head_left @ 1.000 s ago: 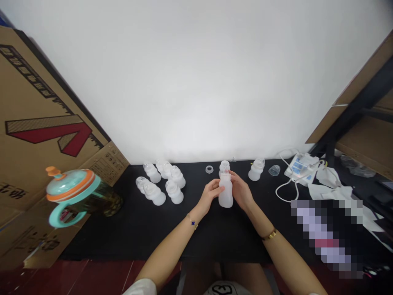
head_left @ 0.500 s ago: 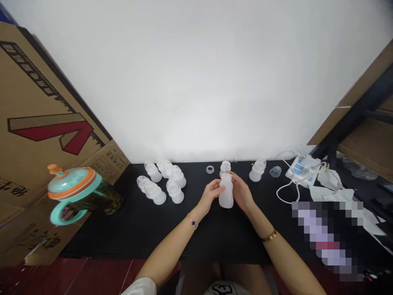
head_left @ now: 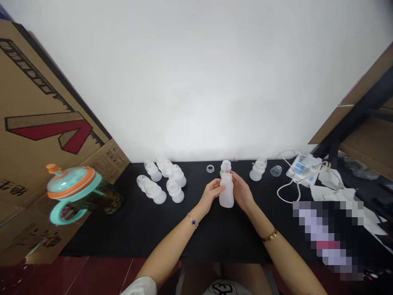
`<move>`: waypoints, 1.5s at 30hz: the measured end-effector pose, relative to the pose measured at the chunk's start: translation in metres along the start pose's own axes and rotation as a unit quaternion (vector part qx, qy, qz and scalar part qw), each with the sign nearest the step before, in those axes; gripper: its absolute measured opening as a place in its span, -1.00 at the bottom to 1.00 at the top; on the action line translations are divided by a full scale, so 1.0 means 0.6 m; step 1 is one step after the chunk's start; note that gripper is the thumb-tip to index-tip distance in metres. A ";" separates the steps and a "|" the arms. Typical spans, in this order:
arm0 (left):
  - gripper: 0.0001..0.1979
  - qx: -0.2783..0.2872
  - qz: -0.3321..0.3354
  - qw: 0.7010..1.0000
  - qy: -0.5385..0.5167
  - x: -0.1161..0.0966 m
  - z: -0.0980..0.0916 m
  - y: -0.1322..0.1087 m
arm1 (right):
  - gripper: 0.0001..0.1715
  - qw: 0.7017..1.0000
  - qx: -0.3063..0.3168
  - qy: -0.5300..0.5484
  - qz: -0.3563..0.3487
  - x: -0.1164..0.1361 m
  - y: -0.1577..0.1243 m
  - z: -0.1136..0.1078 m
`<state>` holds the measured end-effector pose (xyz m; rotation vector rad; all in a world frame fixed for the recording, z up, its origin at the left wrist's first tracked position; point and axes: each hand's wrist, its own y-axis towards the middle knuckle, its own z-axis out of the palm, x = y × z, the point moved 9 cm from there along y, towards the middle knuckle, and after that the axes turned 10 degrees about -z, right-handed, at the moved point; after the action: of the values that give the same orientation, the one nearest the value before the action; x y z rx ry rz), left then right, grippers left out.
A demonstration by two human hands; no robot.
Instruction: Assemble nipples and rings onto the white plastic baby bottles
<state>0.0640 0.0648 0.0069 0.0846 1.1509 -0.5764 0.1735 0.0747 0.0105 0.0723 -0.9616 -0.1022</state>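
Held between the left hand (head_left: 211, 196), curled at its side, and the right hand (head_left: 242, 191), cupped near its neck, the frosted-white, waisted plastic bottle (head_left: 226, 196) seems light and squeezable, best gripped at the waist.

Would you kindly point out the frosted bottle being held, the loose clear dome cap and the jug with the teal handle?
Held frosted bottle (head_left: 226, 193): head view, on the middle of its body.
Loose clear dome cap (head_left: 276, 171): head view, on its side.
Teal-handled jug (head_left: 96, 198): head view, on its dark-looking body.
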 end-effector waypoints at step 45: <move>-0.64 0.019 0.003 1.000 -0.007 -0.004 0.008 -0.005 | -0.58 1.000 0.000 -0.023 0.004 0.004 -0.005 0.001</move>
<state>0.0662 0.0616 0.0115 0.1163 1.1262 -0.5924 0.1741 0.0713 0.0126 0.0666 -1.0071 -0.0960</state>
